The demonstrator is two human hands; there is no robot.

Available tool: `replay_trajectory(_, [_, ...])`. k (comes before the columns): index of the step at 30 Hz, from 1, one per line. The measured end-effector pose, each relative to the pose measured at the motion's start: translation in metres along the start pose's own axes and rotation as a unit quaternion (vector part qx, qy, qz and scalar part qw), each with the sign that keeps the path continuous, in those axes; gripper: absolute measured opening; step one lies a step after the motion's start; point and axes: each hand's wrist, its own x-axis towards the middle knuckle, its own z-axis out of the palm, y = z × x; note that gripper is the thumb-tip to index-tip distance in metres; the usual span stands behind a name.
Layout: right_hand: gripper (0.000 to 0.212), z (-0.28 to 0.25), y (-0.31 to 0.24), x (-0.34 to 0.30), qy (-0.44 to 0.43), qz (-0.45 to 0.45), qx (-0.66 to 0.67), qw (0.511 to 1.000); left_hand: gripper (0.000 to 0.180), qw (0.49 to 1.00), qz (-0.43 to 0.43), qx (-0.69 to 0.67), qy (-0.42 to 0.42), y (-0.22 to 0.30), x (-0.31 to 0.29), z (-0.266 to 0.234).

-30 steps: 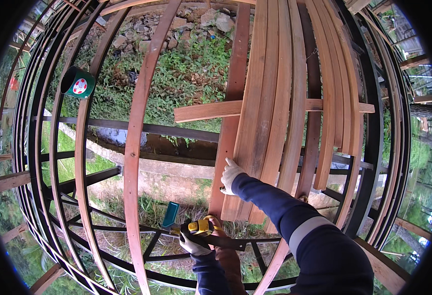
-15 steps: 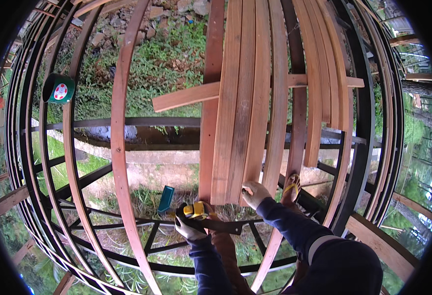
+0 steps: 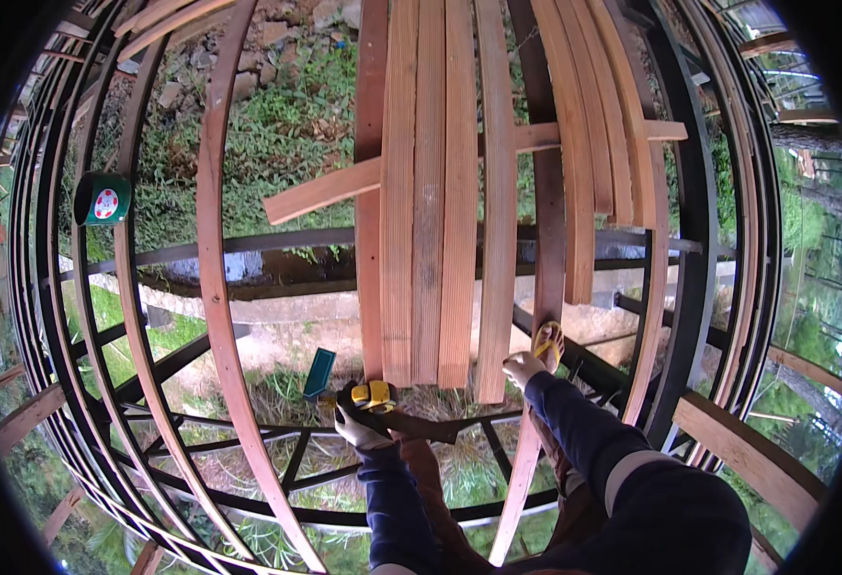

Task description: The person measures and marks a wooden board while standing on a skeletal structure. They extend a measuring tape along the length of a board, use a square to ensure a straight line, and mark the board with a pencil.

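Observation:
My left hand (image 3: 362, 428), in a pale and dark glove, is closed around a yellow and black tape measure (image 3: 374, 395) near the planks' near ends. A dark flat strip (image 3: 423, 425) sticks out to the right just below it. My right hand (image 3: 526, 372) has its fingers curled at the near end of a grooved wooden plank (image 3: 494, 316), on its right edge. That plank reaches closer to me than the three grooved planks (image 3: 428, 287) lying side by side to its left, with a gap between.
Long beams (image 3: 214, 240) run away from me over open ground far below. A short board (image 3: 325, 190) lies crosswise under the planks. More planks (image 3: 584, 144) lie at right. A green cylinder (image 3: 105, 199) is at left; a teal oblong object (image 3: 319, 372) sits near my left hand. A sandalled foot (image 3: 547, 347) stands on a beam.
My right hand has moved right from the third grooved plank to the fourth, whose near end now lies closer to me. My left hand still holds the tape measure. The view has shifted slightly.

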Motion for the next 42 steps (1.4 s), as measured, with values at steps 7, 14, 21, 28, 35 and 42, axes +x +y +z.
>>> replay_trajectory(7, [0.057, -0.043, -0.092, -0.077, 0.055, -0.06, -0.185, 0.979, 0.03, 0.934, -0.244, -0.259, 0.024, 0.026, -0.027, 0.016])
replay_trajectory(14, [0.065, 0.032, -0.027, -0.041, -0.028, 0.208, 0.239, 0.948, 0.027, 0.951, -0.197, -0.203, -0.123, 0.056, -0.077, 0.01])
replay_trajectory(21, [0.065, 0.115, 0.001, -0.025, 0.071, 0.217, 0.686, 0.691, 0.027, 0.904, -0.298, -0.258, -0.164, 0.03, -0.05, 0.037])
replay_trajectory(28, [0.039, 0.151, 0.02, -0.013, 0.094, 0.207, 0.791, 0.568, 0.03, 0.905, -0.28, -0.227, -0.226, 0.025, -0.021, 0.04])
replay_trajectory(35, [0.026, 0.156, 0.031, 0.002, 0.038, 0.155, 0.852, 0.498, 0.027, 0.941, -0.148, -0.154, -0.262, 0.059, -0.016, 0.084])
replay_trajectory(42, [0.021, 0.105, 0.036, -0.004, 0.078, 0.129, 0.833, 0.532, 0.028, 0.927, -0.211, -0.226, -0.212, 0.059, -0.02, 0.099])
